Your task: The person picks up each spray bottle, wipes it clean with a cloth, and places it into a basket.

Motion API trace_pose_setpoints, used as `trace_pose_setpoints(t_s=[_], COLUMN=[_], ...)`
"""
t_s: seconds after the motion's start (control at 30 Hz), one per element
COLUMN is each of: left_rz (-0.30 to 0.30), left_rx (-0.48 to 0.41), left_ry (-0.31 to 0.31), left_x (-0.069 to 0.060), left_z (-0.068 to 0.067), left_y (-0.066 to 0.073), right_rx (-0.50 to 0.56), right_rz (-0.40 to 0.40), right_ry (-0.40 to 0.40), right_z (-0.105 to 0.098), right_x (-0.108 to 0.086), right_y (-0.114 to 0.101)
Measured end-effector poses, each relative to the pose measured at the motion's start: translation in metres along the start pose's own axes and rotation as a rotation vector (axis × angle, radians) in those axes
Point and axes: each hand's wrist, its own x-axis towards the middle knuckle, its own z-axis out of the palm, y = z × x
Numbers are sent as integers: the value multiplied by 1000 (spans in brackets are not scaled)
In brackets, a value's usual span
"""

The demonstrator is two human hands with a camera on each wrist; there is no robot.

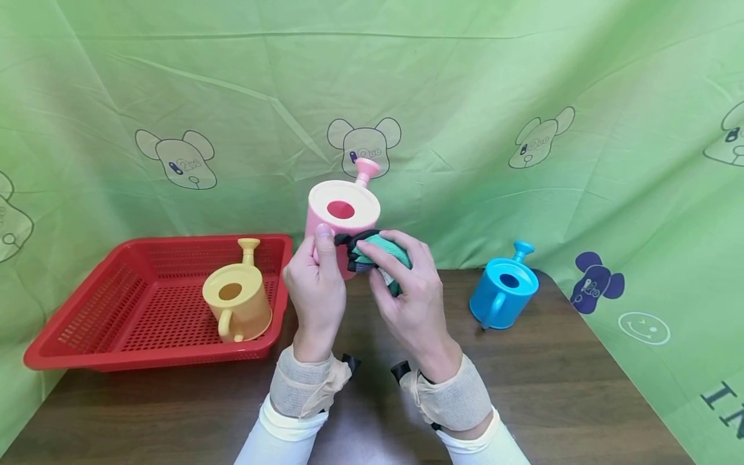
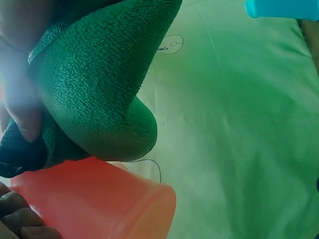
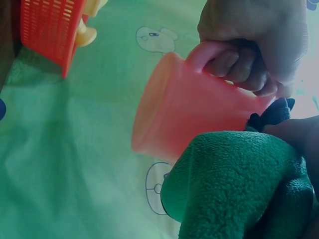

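Note:
A pink watering can (image 1: 318,216) is held up off the table with its spout pointing away. My left hand (image 1: 316,294) grips it by the handle, fingers curled through the loop, as the right wrist view shows. In my right hand (image 1: 415,290) is a green cloth (image 1: 395,250) with a dark edge, bunched between thumb and fingers. The cloth lies close against the can's near side; exact contact is partly hidden by the fingers. In the left wrist view the fuzzy cloth (image 2: 99,84) hangs over the can's body (image 2: 94,199).
To the left, a red plastic basket (image 1: 124,352) holds a yellow watering can (image 1: 252,310) near its right wall. A blue watering can (image 1: 502,300) stands on the brown table (image 1: 558,387) at the right. Behind hangs a green curtain (image 1: 453,97) with printed figures.

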Motion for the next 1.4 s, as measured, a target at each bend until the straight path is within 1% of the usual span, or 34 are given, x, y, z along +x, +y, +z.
trace_pose_setpoints(t_s=[0.17, 0.33, 0.67, 0.83, 1.1, 1.4], left_rz=[-13, 3, -5, -1, 12, 11], left_rx=[-22, -39, -33, -30, -32, -37], left_ry=[-9, -6, 27, 38, 42, 36], left_x=[1, 2, 3, 3, 4, 5], left_z=[-2, -3, -5, -5, -6, -7], left_y=[0, 1, 1, 2, 3, 4], right_rx=[-5, -11, -42, -51, -58, -62], right_rz=[-17, -32, -30, -32, -45, -50], right_ry=[-12, -18, -69, -81, -94, -97], right_z=[2, 4, 6, 7, 10, 11], right_x=[0, -1, -3, -4, -5, -5], right_y=[-1, -1, -2, -4, -4, -5])
